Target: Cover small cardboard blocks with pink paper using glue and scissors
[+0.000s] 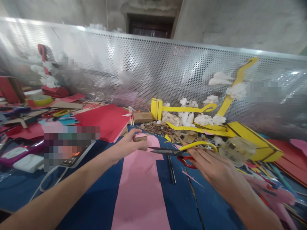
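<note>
My left hand [128, 145] is closed round a small brown cardboard block [140, 138], holding it against the far end of a long pink paper strip [141, 188] on the blue table cover [96, 198]. My right hand [211, 166] grips yellow-and-red-handled scissors [182, 151]; their dark blades point left towards the pink paper beside the block. A black stick [171, 169] lies on the blue cover just below the blades.
A perforated metal screen [153, 67] runs along the table's back. Yellow paper shapes with white cotton tufts [203, 118] lie behind the scissors. Red paper sheets [105, 119], a cardboard box [142, 117], scraps and a tape roll [236, 148] crowd the surface. Devices and a cable [26, 159] sit at left.
</note>
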The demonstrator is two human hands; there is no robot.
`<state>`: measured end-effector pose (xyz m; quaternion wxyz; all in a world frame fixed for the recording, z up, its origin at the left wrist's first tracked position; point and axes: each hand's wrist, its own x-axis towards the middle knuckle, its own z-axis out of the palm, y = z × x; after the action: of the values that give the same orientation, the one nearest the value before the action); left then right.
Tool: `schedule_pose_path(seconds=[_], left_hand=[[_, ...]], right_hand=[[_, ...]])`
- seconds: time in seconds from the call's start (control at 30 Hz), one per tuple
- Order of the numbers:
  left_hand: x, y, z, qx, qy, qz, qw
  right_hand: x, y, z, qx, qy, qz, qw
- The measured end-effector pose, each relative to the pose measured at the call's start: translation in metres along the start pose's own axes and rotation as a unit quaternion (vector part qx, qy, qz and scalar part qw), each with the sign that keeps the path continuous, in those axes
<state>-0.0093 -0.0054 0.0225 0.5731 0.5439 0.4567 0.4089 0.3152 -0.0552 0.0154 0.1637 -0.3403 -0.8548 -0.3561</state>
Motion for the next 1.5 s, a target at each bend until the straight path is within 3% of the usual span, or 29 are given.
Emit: schedule_pose_path(seconds=[0.53,0.9,1.13,1.5], left_hand=[[0.007,-0.006,0.001,-0.021,0.022,0.018,0.999],[0.009,-0.006,-0.007,0.057,0.021,0.037,0.997],[0.006,-0.002,-0.004,0.074,0.022,0.036,0.996],[0.012,-0.011,-0.007,0.032,0.030,-0.023,0.999]], right_hand=[[0.002,-0.007,0.001,-0.011,-0.033,0.017,0.999],[0.014,-0.008,-0.003,-0.018,0.009,-0.030,0.999],[0.011,-0.006,0.000,0.008,-0.002,-0.028,1.000],[0.015,-0.005,-0.008,-0.041,0.014,-0.041,0.998]])
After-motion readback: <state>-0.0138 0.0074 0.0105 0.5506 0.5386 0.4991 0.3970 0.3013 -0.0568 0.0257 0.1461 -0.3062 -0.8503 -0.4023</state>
